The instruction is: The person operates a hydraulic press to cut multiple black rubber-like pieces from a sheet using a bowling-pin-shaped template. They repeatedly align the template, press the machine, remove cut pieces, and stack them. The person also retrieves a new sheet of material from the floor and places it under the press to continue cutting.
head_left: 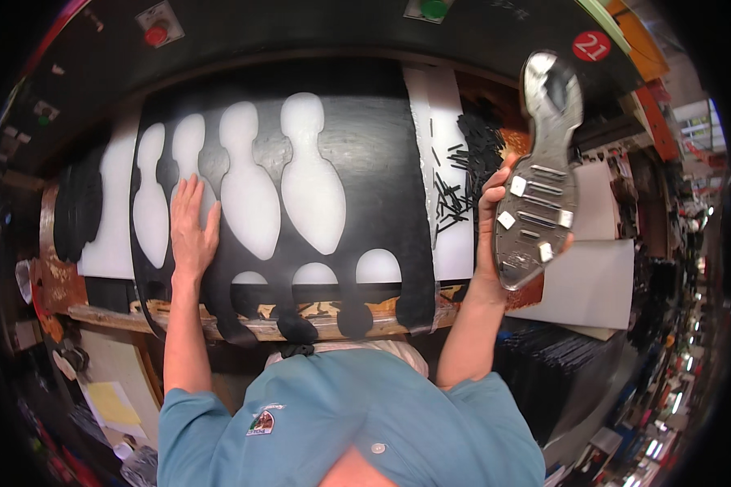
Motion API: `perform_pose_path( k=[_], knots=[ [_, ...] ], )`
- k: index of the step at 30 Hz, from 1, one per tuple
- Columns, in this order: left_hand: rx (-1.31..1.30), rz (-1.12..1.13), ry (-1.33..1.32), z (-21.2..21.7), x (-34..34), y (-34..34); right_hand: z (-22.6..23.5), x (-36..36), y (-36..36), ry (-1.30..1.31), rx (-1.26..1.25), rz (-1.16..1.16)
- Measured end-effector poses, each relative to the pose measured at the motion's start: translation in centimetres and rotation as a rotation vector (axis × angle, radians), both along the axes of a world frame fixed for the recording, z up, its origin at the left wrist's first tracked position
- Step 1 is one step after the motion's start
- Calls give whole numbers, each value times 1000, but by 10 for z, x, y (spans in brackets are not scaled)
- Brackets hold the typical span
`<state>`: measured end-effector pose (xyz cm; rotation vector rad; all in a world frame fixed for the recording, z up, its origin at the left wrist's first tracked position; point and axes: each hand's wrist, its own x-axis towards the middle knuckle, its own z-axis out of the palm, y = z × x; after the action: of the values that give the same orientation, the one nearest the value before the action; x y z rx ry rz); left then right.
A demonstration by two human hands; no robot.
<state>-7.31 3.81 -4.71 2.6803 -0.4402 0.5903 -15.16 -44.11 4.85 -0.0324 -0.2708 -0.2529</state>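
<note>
A black sheet (374, 170) lies across a white cutting board (115, 219), with several sole-shaped holes showing white and rounded cut-outs along its near edge. My left hand (193, 231) rests flat on it, fingers extended, partly over the second sole-shaped hole from the left. Raised at the right, my right hand (489, 215) grips a sole-shaped metal cutting die (532, 207) by its side. The die stands nearly upright, with slots and small white pads on the face in view. Its thumb side is mostly hidden behind the die.
Thin black scraps (451, 191) are scattered right of the sheet. Above the table hangs a dark machine beam with a red button (156, 34) and a green button (434, 8). White sheets (589, 288) and stacked black material (556, 365) sit at the right.
</note>
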Motion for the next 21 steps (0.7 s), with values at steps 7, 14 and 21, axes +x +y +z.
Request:
perform_pose_path(
  k=[7, 14, 21],
  knots=[
    [-7, 13, -39, -2, 0, 0, -55, 16, -26, 468, -78, 12],
    [-48, 22, -18, 2, -1, -2, -40, 8, -13, 760, -1217, -373],
    [-40, 18, -15, 2, 0, -1, -60, 14, 21, 660, -1996, -647]
  ],
)
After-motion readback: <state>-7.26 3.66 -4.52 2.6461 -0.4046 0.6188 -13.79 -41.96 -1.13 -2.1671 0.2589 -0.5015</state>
